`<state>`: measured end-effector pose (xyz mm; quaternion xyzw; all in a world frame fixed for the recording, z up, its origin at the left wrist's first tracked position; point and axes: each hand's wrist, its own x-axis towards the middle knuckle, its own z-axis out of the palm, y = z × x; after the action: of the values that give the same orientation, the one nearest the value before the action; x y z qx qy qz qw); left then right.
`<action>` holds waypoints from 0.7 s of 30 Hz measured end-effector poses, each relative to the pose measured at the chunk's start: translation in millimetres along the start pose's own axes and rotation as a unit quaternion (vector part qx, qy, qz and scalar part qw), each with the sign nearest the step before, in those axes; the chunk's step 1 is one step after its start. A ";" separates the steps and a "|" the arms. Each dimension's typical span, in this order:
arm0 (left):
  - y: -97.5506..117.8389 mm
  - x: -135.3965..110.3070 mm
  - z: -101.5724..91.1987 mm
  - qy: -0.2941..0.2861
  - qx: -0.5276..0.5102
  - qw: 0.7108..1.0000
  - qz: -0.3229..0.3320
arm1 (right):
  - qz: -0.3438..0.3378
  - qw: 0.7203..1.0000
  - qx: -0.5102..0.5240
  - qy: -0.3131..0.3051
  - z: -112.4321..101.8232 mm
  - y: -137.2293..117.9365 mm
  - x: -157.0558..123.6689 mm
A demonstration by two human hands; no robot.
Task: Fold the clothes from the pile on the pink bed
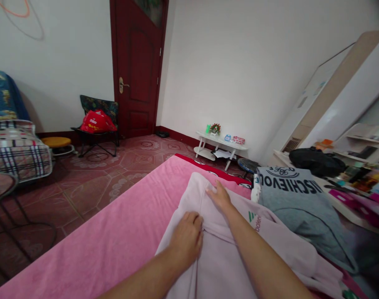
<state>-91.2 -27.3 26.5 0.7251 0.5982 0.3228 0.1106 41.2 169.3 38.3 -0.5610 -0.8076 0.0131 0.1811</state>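
Observation:
A pale pink garment (220, 257) lies on a pink bed cover (114, 236). My left hand (187, 236) rests on the garment's near left part, fingers curled down and pinching a fold of the cloth. My right hand (220, 196) lies flat further out on the garment, fingers stretched toward its far edge. A grey printed T-shirt (295, 199) lies to the right, touching the pink garment.
A red tiled floor (92, 174) stretches left of the bed. A dark red door (139, 66) is at the back, beside a folding chair with a red bag (97, 121). A low white table (220, 145) stands by the wall. Cluttered shelves (358, 166) fill the right.

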 end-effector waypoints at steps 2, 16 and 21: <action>-0.1 -0.2 0.2 -0.009 -0.003 1.000 0.002 | 0.011 1.000 -0.016 0.001 1.6 -5.7 9.7; -4.4 3.3 7.0 -0.008 -0.054 0.998 -0.006 | -0.165 0.985 -0.041 -0.009 17.4 -51.1 2.8; -17.7 7.5 12.5 0.071 -0.157 0.985 -0.019 | -0.143 0.974 -0.029 -0.173 30.5 -51.4 2.9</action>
<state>-97.2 -12.8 9.7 0.6628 0.5598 0.4610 0.1867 -15.4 158.5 22.2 -0.4343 -0.8985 0.0601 0.0222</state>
